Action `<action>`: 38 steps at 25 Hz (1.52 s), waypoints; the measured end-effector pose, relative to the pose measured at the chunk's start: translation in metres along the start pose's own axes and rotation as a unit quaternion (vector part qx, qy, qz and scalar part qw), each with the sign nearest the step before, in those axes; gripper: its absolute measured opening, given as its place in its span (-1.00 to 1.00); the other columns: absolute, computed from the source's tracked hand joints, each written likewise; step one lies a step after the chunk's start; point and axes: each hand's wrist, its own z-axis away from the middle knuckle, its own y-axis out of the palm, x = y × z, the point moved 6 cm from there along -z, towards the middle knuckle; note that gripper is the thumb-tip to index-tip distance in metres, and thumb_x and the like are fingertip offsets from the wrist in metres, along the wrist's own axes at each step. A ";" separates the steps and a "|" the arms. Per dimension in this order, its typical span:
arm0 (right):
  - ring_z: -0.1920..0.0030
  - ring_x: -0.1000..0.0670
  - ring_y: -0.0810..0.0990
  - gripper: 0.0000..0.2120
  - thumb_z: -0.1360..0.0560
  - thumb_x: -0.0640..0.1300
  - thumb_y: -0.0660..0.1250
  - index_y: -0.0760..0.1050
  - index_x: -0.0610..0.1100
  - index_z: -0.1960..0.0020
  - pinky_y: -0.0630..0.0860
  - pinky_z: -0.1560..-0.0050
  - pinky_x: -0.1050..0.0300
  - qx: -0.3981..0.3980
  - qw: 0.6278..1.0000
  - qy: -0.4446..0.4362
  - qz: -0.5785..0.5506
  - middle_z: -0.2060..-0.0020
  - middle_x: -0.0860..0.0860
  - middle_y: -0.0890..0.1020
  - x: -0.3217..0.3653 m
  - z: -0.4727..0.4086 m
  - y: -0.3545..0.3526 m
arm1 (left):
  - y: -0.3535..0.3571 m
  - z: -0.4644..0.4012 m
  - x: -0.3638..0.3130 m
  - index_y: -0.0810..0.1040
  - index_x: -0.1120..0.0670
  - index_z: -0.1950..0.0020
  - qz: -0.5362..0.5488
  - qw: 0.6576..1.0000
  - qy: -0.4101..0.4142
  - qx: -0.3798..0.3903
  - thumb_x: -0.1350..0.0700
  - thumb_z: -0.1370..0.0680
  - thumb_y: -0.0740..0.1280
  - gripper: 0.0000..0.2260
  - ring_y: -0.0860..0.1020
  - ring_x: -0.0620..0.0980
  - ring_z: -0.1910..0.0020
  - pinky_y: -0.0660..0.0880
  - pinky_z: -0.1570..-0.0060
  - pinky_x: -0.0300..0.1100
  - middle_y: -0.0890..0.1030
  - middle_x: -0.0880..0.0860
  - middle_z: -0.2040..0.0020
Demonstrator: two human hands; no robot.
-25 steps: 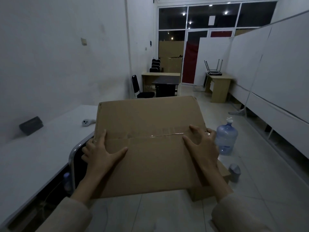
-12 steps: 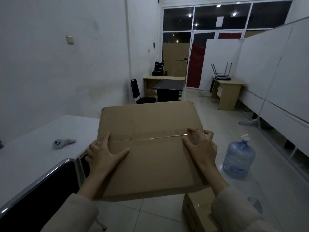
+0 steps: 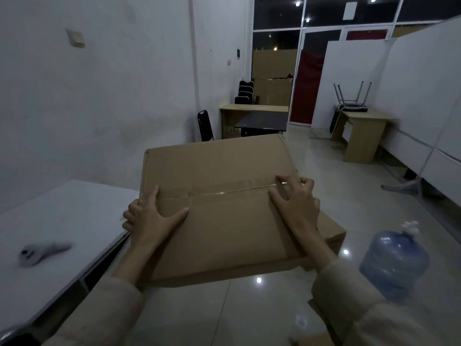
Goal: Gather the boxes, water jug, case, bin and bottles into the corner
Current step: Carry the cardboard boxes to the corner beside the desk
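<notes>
I carry a large flat cardboard box (image 3: pixel 219 196) with a taped seam, held level in front of my chest. My left hand (image 3: pixel 152 218) grips its left edge, thumb spread on top. On the right side of the lid, near the end of the tape seam, my right hand (image 3: pixel 296 203) grips with curled fingers. A second cardboard box (image 3: pixel 334 236) lies on the floor below, partly hidden by the carried one. The blue water jug (image 3: pixel 394 263) stands on the tiles at lower right. A further box corner (image 3: pixel 314 339) shows at the bottom edge.
A white table (image 3: pixel 62 216) runs along the left wall with a white handheld controller (image 3: pixel 42 250) on it. Further back stand a black chair (image 3: pixel 205 126), wooden desks (image 3: pixel 359 136) and a dark table (image 3: pixel 262 122). White partition panels (image 3: pixel 424 101) line the right side.
The view has advanced along the table: the controller and the jug slid lower and nearer in frame. Both hands keep the same hold on the carried box.
</notes>
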 end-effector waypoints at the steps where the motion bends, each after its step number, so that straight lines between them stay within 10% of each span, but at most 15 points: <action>1: -0.17 -0.12 0.44 -0.61 -0.44 0.13 0.30 0.42 0.09 -0.24 0.29 -0.26 -0.16 0.002 1.000 0.001 0.000 -0.20 -0.10 0.36 -0.002 -0.025 0.020 | 0.013 -0.029 0.002 0.10 -0.08 -0.48 -0.001 1.000 -0.006 -0.002 -0.38 -0.16 0.26 -0.05 0.17 0.25 -0.35 0.15 -0.32 0.13 0.18 0.24 -0.39; 23: -0.14 -0.11 0.45 -0.63 -0.44 0.12 0.31 0.44 0.08 -0.22 0.33 -0.23 -0.14 0.110 0.992 -0.064 -0.029 -0.17 -0.10 0.36 -0.059 -0.541 0.442 | 0.277 -0.539 0.021 0.16 -0.11 -0.47 0.011 0.984 -0.156 -0.083 -0.21 -0.35 0.41 -0.24 0.12 0.20 -0.38 0.06 -0.37 0.08 0.14 0.21 -0.41; 38: -0.13 -0.16 0.49 -0.72 -0.45 -0.02 0.32 0.46 0.11 -0.15 0.35 -0.28 -0.23 0.406 0.900 -0.134 -0.089 -0.21 -0.09 0.35 0.087 -0.578 0.877 | 0.288 -0.682 0.304 0.25 -0.10 -0.43 -0.021 0.881 -0.430 -0.197 -0.08 -0.40 0.41 -0.36 0.16 0.20 -0.39 0.10 -0.35 0.09 0.21 0.20 -0.40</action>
